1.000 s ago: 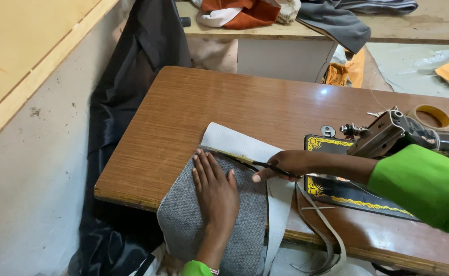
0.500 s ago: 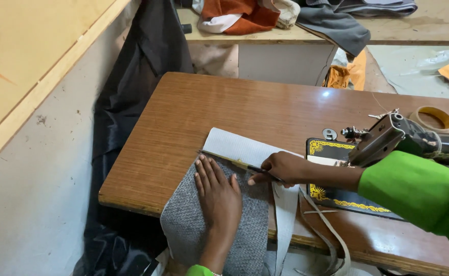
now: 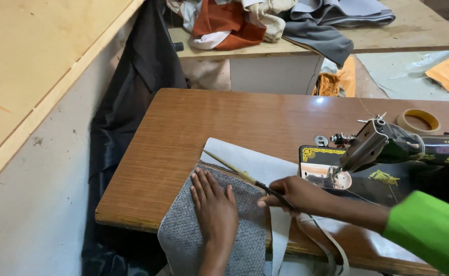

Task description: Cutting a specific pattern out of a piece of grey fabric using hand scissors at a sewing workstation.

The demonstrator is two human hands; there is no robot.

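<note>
Views: one only, worn on the person's head; no second view shares the scene.
Facing: down and forward, toward 12 o'clock across the wooden table (image 3: 194,128).
Nearness: close; left hand (image 3: 215,209) at 6 o'clock, right hand (image 3: 298,195) near 5 o'clock.
Edges: sewing machine (image 3: 388,148) at 3 o'clock, wall (image 3: 35,168) at 9 o'clock, cluttered bench (image 3: 429,25) at 12 o'clock.

Your table (image 3: 194,128): brown wood | on it: grey fabric (image 3: 183,240) with white piece (image 3: 265,163), both overhanging your near edge | black sewing machine (image 3: 408,153) at your right | tape roll (image 3: 419,120) far right
</note>
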